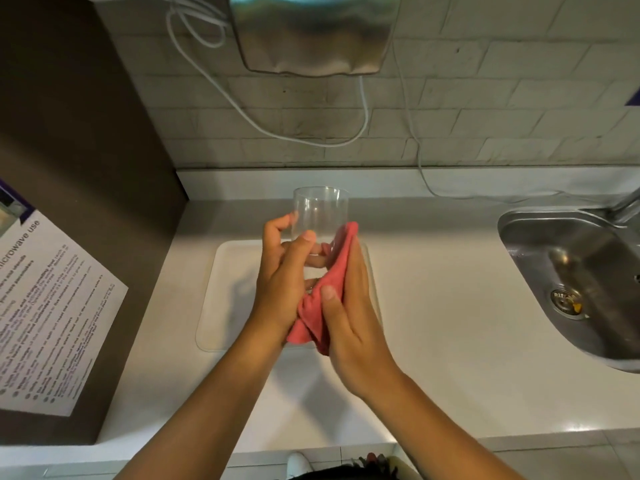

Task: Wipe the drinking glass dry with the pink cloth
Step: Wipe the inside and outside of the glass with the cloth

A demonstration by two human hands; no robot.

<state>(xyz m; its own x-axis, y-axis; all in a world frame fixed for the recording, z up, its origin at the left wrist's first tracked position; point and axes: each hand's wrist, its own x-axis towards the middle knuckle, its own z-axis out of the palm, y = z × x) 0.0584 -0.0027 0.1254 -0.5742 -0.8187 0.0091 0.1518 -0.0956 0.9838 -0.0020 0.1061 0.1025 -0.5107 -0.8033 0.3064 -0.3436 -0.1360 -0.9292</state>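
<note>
The drinking glass (320,216) is held up above the bench (433,323), over the far edge of a white tray (225,292) that lies flat on the bench near its left end. The left hand (282,271) wraps the lower part of the glass from the left, thumb across the near side and fingers curled round the far side, so the rim stands clear above the grip. The right hand (349,306) presses the pink cloth (322,306) flat against the right side and base of the glass, thumb on the cloth's near face, fingers extended behind it. Both hands are closed on what they hold. The cloth bunches between the two palms and its loose end hangs down below the wrists.

The glass is a clear, straight-walled tumbler, and nothing shows inside it. The cloth looks soft and nappy, folded into creases. The tray is a smooth rounded rectangle with a shallow lip; nothing can be seen lying in it. The bench is pale and glossy. At its right end sits a stainless steel sink (571,271), rounded, with a metal drain (568,303) at the bottom. A white-tiled wall (485,98) rises behind, with white cables (311,133) looping across it.
</note>
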